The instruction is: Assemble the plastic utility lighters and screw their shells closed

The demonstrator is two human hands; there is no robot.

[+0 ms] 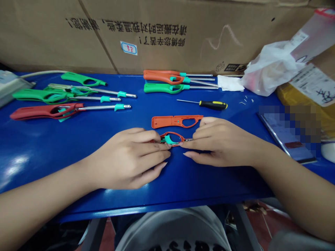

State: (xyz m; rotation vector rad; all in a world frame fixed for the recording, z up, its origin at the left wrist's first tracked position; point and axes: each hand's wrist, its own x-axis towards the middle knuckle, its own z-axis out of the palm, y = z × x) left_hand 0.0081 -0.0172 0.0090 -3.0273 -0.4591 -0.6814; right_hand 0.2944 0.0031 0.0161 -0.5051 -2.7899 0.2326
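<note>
My left hand (131, 157) and my right hand (220, 141) meet over an orange lighter body (171, 138) with a teal trigger, lying on the blue table (78, 146). Fingers of both hands pinch it from either side; most of it is hidden under them. Just behind it lies a separate orange shell half (175, 121), untouched, with my right forefinger close to its right end.
Several green and red long-nosed lighters (70, 99) lie at the back left, three more (170, 81) at the back centre. A black-and-yellow screwdriver (209, 104) and small screws (246, 100) lie right of centre. Cardboard boxes (157, 31) wall the back; a plastic bag (272, 68) and phone (288, 136) sit right.
</note>
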